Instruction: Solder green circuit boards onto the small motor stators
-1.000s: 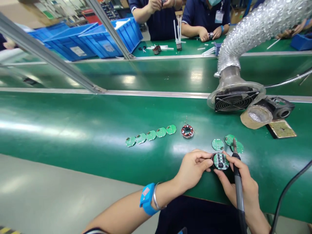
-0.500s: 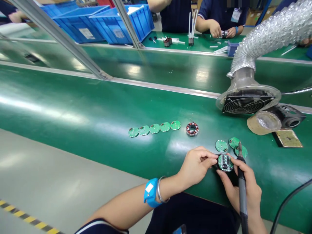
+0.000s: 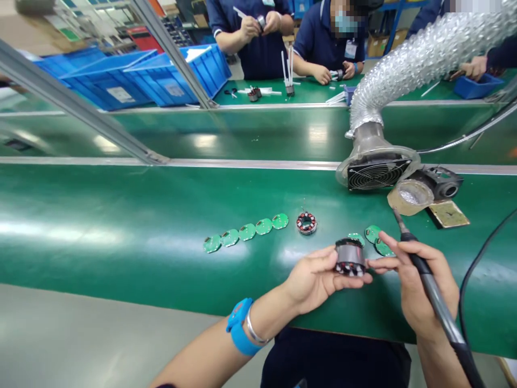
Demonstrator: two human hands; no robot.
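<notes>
My left hand (image 3: pixel 319 277) grips a motor stator (image 3: pixel 350 257), a short metal-sided cylinder with copper windings and white tabs showing along its lower edge. In my right hand (image 3: pixel 422 275) lies a soldering iron (image 3: pixel 430 285), its tip pointing up and away toward the tip-cleaning cup. The fingertips of that hand come close to the stator's right side. Just behind them are several round green circuit boards (image 3: pixel 383 248), one partly hidden by the stator. A second stator (image 3: pixel 306 223), ring-shaped with red and white coils, rests farther back on the green bench.
A row of several green boards (image 3: pixel 247 232) lies to the left. At the back right stand a fume extractor (image 3: pixel 377 173) with a foil duct, a tan cup (image 3: pixel 410 196), and a sponge tray (image 3: pixel 449 214). A black cable (image 3: pixel 468 269) curves at right. Co-workers sit and stand beyond the rails.
The held part has been turned, so its side and coils now show instead of the circuit board face. My right hand has moved right with the iron, away from the part. The view has shifted.
</notes>
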